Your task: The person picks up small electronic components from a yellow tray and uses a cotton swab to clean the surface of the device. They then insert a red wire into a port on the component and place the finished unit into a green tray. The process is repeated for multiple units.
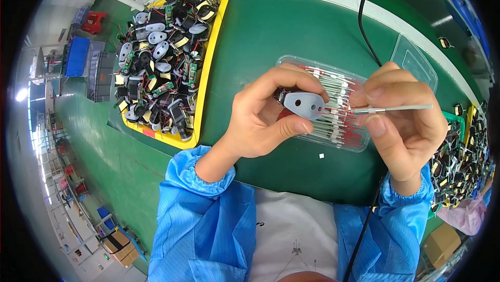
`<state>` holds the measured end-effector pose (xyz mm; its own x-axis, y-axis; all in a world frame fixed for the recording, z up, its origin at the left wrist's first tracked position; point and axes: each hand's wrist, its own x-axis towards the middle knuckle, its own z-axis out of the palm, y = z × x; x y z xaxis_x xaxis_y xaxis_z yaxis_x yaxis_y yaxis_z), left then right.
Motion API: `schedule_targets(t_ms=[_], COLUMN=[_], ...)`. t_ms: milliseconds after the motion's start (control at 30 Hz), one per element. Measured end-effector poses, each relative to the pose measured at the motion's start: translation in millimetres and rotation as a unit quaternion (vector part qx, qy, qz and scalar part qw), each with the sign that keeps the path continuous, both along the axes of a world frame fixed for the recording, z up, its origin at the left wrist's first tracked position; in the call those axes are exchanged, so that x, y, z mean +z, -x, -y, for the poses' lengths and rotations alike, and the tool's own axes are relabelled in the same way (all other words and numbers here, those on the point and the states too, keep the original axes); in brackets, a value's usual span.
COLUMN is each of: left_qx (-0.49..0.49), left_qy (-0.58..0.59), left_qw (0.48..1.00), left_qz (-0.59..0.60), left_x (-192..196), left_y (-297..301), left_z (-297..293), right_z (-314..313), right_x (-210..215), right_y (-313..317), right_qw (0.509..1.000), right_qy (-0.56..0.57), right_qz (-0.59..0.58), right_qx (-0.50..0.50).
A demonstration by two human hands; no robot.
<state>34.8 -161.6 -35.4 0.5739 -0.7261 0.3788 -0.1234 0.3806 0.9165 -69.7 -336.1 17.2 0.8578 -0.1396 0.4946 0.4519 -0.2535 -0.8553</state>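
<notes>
My left hand [250, 115] is closed around a small grey teardrop-shaped plastic housing [307, 106] with round holes in its face; a dark part shows behind it. My right hand [409, 125] pinches a thin rod with red leads [411, 107], pale at its outer end and metallic nearer the fingers. The rod lies level, its lead end toward the housing's narrow tip. Whether the leads enter the housing is too small to tell. Beneath both hands is a clear plastic box [357, 149] filled with many similar pale rods [330, 133] with red ends.
At the left stands a yellow bin [221, 13] heaped with grey housings, black parts and green circuit boards [161, 89]. A clear lid [414, 58] and black cable [362, 16] lie beyond my right hand. More parts [455, 170] fill bins at the right, above a cardboard box [441, 244].
</notes>
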Motion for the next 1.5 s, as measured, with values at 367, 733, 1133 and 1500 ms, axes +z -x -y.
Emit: schedule_targets(t_ms=[367, 733, 1133, 1500], left_qx=[0.003, 0.003, -0.007, -0.030], left_qy=[-0.033, -0.037, 0.013, 0.041], left_qw=[0.999, 0.998, 1.000, 0.996], left_qz=[-0.038, -0.050, 0.027, 0.077], left_x=[2.0, 1.9, -5.6, -8.1], left_y=[2.7, 1.2, 0.3, -2.1], left_z=[-0.2, 1.4, 3.9, 3.5], right_z=[-2.1, 11.9, 0.7, -2.8], right_x=[-4.5, 5.3, -5.4, -6.8], right_y=[-2.9, -2.4, -1.9, 1.5], right_qw=[0.992, 0.992, 0.996, 0.998], right_qy=[-0.119, -0.124, -0.033, 0.009], right_qz=[0.001, -0.024, 0.023, 0.034], right_qx=[-0.047, -0.006, -0.082, -0.059])
